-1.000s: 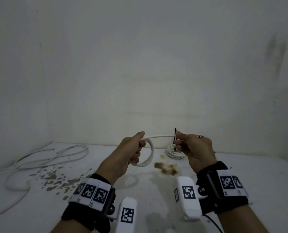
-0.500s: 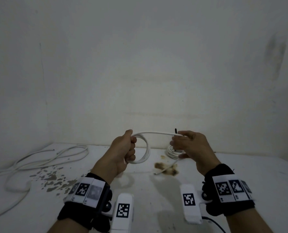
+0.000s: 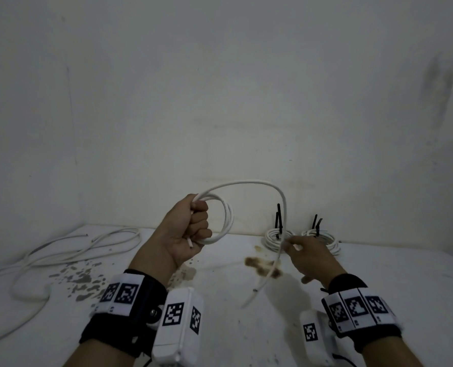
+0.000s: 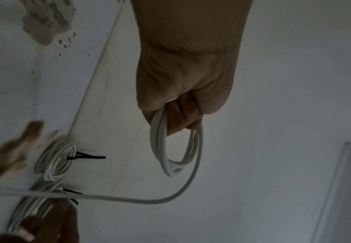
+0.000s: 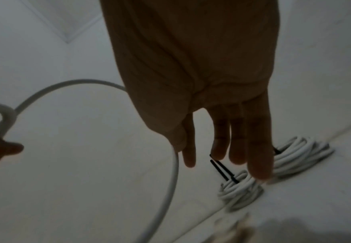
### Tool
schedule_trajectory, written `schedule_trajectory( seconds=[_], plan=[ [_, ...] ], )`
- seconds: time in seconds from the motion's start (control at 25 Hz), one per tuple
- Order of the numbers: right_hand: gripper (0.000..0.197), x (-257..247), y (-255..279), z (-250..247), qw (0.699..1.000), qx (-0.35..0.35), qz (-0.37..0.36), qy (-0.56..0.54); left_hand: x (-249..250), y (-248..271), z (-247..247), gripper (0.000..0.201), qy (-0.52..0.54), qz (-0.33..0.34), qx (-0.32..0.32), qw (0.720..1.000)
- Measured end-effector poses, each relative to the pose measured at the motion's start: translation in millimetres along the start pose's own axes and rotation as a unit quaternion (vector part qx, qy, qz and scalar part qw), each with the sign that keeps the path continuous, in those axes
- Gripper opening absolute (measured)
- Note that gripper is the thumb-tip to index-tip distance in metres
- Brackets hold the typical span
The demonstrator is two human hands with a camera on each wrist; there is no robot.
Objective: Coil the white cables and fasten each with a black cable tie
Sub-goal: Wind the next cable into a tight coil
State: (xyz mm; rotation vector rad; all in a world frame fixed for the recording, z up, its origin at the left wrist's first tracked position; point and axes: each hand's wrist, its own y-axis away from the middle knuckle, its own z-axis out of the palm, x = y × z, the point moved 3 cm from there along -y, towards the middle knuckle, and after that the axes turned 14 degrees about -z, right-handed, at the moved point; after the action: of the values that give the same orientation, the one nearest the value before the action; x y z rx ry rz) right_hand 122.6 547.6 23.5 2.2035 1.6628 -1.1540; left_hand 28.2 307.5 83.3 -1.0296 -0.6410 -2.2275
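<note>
My left hand (image 3: 191, 229) is raised above the table and grips a small coil of white cable (image 3: 227, 221) in its fist; the left wrist view shows the loops (image 4: 176, 148) hanging from the curled fingers. The cable's free tail (image 3: 246, 183) arcs up and right, then drops through my right hand (image 3: 286, 243). There the thumb and forefinger pinch it lightly while the other fingers (image 5: 237, 148) stay straight. The tail's end (image 3: 250, 298) hangs just above the table. Two tied coils (image 3: 276, 238) (image 3: 324, 238) with upright black cable ties (image 3: 278, 218) lie by the back wall.
Loose white cables (image 3: 87, 247) sprawl over the table's left side, up to the corner. A brown stain (image 3: 262, 266) marks the middle and grey flaked patches (image 3: 79, 276) the left. The white table (image 3: 378, 260) ends at walls behind and on the left.
My left hand has lifted and turned with the coil. My right hand has slid down the cable to the lower right, so the tail now arcs high between the hands.
</note>
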Motion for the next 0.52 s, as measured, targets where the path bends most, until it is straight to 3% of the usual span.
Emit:
schedule_trajectory(
  seconds=[0.08, 0.16, 0.4, 0.48, 0.52],
  plan=[
    [0.017, -17, 7, 10, 0.987, -0.058, 0.013, -0.149, -4, 0, 5, 0.039, -0.009, -0.003, 0.0, 1.0],
    [0.019, -37, 14, 21, 0.955, -0.099, 0.023, -0.279, -8, -1, 9, 0.04, -0.018, 0.0, 0.006, 1.0],
    [0.01, -66, 6, 13, 0.804, 0.088, 0.066, -0.585, -14, -6, 9, 0.044, -0.05, 0.014, 0.034, 0.998],
    [0.013, -78, 8, 8, 0.772, 0.109, 0.051, -0.624, -18, -9, 9, 0.045, -0.05, 0.021, 0.049, 0.997],
    [0.011, -85, 12, 8, 0.773, 0.105, 0.047, -0.623, -21, -9, 11, 0.046, -0.047, 0.024, 0.055, 0.997]
  ],
)
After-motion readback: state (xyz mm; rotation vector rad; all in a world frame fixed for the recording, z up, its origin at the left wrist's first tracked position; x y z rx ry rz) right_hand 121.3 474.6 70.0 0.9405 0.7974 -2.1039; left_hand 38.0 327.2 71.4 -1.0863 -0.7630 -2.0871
